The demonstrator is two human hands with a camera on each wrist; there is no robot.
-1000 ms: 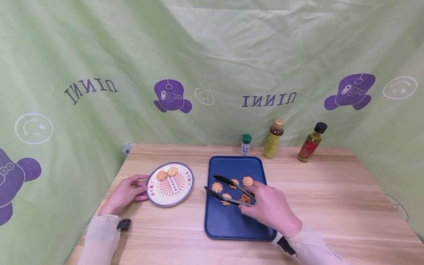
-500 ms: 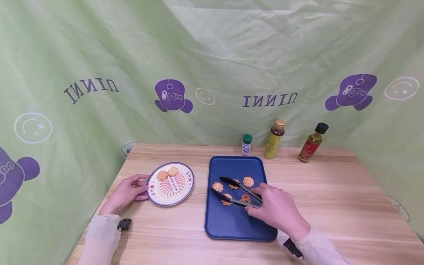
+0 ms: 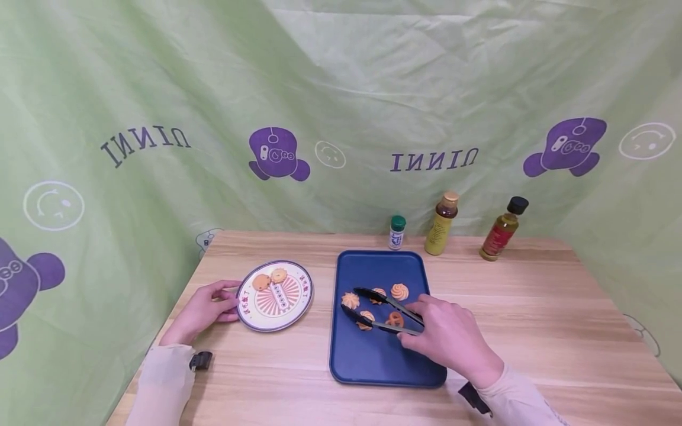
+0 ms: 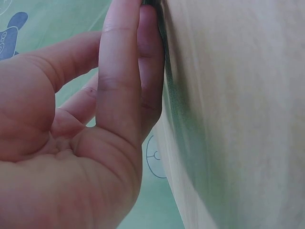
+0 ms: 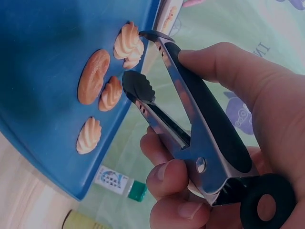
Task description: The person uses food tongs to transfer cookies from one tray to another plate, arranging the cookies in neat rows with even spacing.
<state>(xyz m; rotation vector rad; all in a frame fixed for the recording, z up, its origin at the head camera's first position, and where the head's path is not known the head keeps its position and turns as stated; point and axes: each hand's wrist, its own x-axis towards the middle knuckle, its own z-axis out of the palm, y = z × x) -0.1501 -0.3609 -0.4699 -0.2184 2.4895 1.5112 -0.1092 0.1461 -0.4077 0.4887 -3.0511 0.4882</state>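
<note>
In the head view, my left hand (image 3: 205,309) rests at the left rim of a round white plate (image 3: 250,319), its fingertips touching the edge. Two round cookies (image 3: 262,282) lie at the back of that plate. My right hand (image 3: 450,337) grips metal tongs (image 3: 369,293) with black tips. The tongs' arms are spread low over the blue tray (image 3: 367,361). Between and beside the tips lie swirled cookies (image 3: 365,320) and a brown pretzel (image 3: 395,320). In the right wrist view nothing sits between the tips; one swirled cookie (image 5: 128,45) lies close by them.
Behind the tray stand a green-capped shaker (image 3: 395,234), a yellow-labelled bottle (image 3: 438,231) and a black-capped bottle with a red label (image 3: 498,236). The wooden table (image 3: 533,319) backs onto a green printed curtain (image 3: 341,106).
My right hand has drawn the spread tongs a little to the right and toward me, then nearly stopped. The left hand, plate and cookies stay put.
</note>
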